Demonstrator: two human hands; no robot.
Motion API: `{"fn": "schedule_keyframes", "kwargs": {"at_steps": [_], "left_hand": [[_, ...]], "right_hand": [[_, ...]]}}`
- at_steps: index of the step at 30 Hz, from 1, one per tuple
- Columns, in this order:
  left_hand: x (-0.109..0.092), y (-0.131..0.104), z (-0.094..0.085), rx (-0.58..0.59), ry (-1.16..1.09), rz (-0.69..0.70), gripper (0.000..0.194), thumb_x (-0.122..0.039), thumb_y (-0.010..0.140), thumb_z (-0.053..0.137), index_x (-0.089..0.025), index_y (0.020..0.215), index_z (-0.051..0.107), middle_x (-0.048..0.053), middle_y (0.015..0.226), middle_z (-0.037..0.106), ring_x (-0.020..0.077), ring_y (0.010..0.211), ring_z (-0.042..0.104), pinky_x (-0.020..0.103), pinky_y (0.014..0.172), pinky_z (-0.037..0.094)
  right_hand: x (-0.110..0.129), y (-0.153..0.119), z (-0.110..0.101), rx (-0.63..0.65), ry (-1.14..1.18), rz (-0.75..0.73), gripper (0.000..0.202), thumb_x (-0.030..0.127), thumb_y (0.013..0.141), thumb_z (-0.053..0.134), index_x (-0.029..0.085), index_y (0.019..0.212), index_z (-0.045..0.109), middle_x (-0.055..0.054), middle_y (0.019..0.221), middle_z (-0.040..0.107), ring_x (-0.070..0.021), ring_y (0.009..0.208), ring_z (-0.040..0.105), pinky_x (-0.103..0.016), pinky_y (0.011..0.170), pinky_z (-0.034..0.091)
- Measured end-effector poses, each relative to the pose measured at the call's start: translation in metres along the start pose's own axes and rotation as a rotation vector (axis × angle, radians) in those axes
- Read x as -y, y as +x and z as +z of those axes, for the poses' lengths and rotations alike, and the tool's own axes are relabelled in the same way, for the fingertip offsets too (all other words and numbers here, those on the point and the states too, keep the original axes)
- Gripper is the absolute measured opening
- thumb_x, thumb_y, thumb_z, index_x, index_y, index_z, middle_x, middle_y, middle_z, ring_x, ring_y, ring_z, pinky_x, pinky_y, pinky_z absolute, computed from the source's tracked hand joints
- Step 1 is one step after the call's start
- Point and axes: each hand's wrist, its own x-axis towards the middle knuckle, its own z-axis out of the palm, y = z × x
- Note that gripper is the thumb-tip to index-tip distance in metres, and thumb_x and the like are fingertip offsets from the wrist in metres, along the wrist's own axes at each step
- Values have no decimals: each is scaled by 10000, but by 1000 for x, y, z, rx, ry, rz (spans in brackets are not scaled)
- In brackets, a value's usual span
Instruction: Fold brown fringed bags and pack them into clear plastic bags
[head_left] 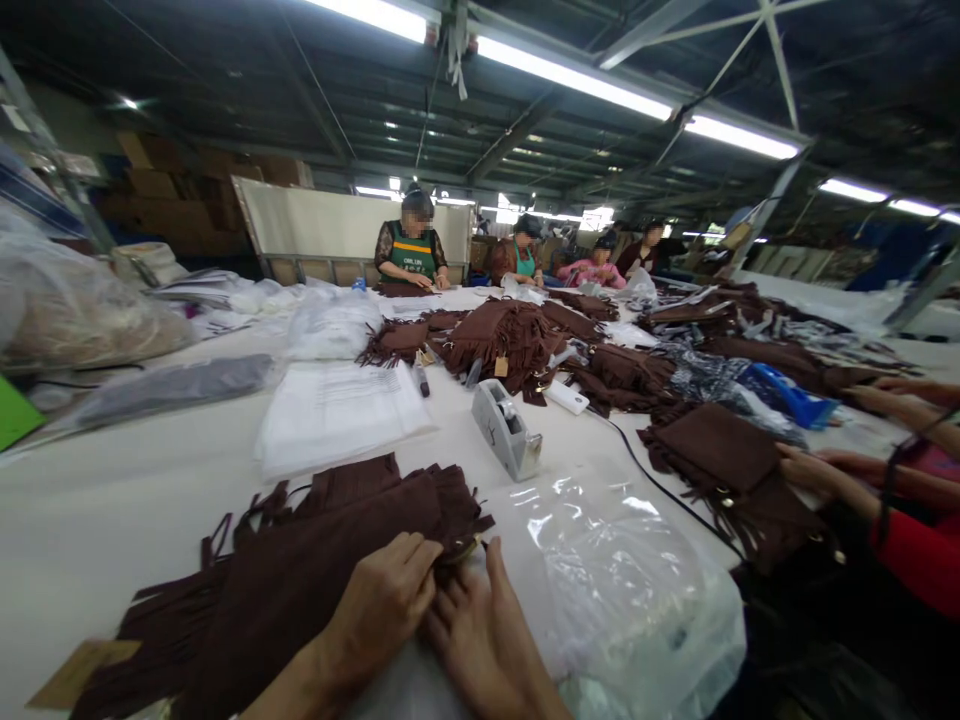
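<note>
A dark brown fringed bag (300, 560) lies on the white table in front of me, with a tan tag (82, 672) at its lower left. My left hand (390, 590) is closed on the bag's right edge, fingers pinched near a small gold-coloured metal piece (459, 552). Beside it, my right hand (480, 620) touches the same edge from below, thumb raised and fingers curled partly under the bag; what its fingertips hold is hidden. Clear plastic bags (622, 570) lie directly right of my right hand.
A grey tape dispenser (506, 430) stands ahead, near a white device (568, 396) with a black cable. White sheets (341, 415) lie at left-centre. Brown fringed bags (499, 335) are heaped beyond. A person's hands (825, 475) hold another bag at right; several people work across the table.
</note>
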Motion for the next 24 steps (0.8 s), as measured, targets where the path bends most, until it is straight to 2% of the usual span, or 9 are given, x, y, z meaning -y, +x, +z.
{"fn": "schedule_keyframes", "kwargs": {"at_steps": [2, 5, 8, 11, 13, 15, 17, 21, 24], "left_hand": [[-3, -6, 2, -36, -19, 35, 251, -29, 825, 451, -194, 985, 552, 40, 834, 642, 219, 746, 623, 362, 671, 570], [-9, -14, 6, -54, -28, 76, 252, -37, 840, 437, -183, 1007, 558, 44, 810, 637, 211, 720, 614, 357, 678, 567], [-12, -16, 0, 7, -73, 74, 245, -38, 834, 461, -188, 991, 575, 37, 809, 638, 202, 731, 614, 339, 692, 562], [-5, -8, -13, 112, -149, 45, 184, -98, 837, 537, -215, 962, 604, 24, 854, 663, 197, 780, 634, 318, 708, 562], [8, 1, -17, 72, -140, -28, 163, -180, 886, 534, -224, 1018, 619, 32, 942, 692, 200, 862, 652, 332, 774, 560], [25, 9, -11, -47, -40, -123, 246, -245, 940, 463, -205, 1132, 612, 73, 1098, 697, 224, 1017, 645, 386, 897, 532], [41, 12, 3, -116, 96, -189, 347, -265, 962, 394, -164, 1236, 581, 119, 1248, 653, 258, 1176, 588, 445, 994, 478], [51, 7, 32, -17, 241, -211, 421, -269, 952, 388, -139, 1325, 532, 127, 1351, 588, 268, 1263, 534, 478, 1041, 439], [46, 2, 39, 19, 292, -200, 455, -279, 938, 425, -136, 1364, 496, 126, 1400, 540, 273, 1294, 504, 492, 1069, 413]], "right_hand": [[5, 17, 11, 17, 42, -62, 445, 608, 835, 599, 209, 1009, 692, -62, 1080, 715, -218, 1131, 612, -372, 911, 523], [11, 39, 15, 18, 76, -50, 392, 560, 861, 587, 201, 962, 707, -62, 996, 739, -230, 1047, 656, -386, 838, 563], [14, 56, 7, 2, 20, -22, 400, 532, 864, 595, 169, 992, 703, -80, 924, 750, -239, 943, 695, -399, 778, 582], [15, 66, -4, 2, -65, -16, 399, 503, 862, 605, 147, 1015, 701, -93, 881, 754, -246, 906, 709, -404, 767, 587], [15, 69, -8, 7, -120, -28, 406, 504, 869, 591, 147, 1026, 702, -100, 900, 756, -252, 927, 707, -414, 793, 584], [15, 70, -11, 13, -158, -64, 438, 533, 887, 547, 155, 1044, 701, -106, 940, 755, -256, 969, 697, -431, 830, 574], [17, 71, -12, 30, -177, -91, 487, 573, 904, 488, 165, 1073, 693, -110, 994, 748, -257, 1026, 679, -453, 878, 555], [33, 79, -14, 77, -209, -7, 540, 607, 895, 473, 145, 1089, 674, -130, 1071, 727, -266, 1107, 642, -491, 957, 504], [46, 91, -12, 79, -186, 79, 484, 556, 890, 525, 124, 1052, 672, -138, 1075, 723, -270, 1116, 635, -499, 983, 482]]}}
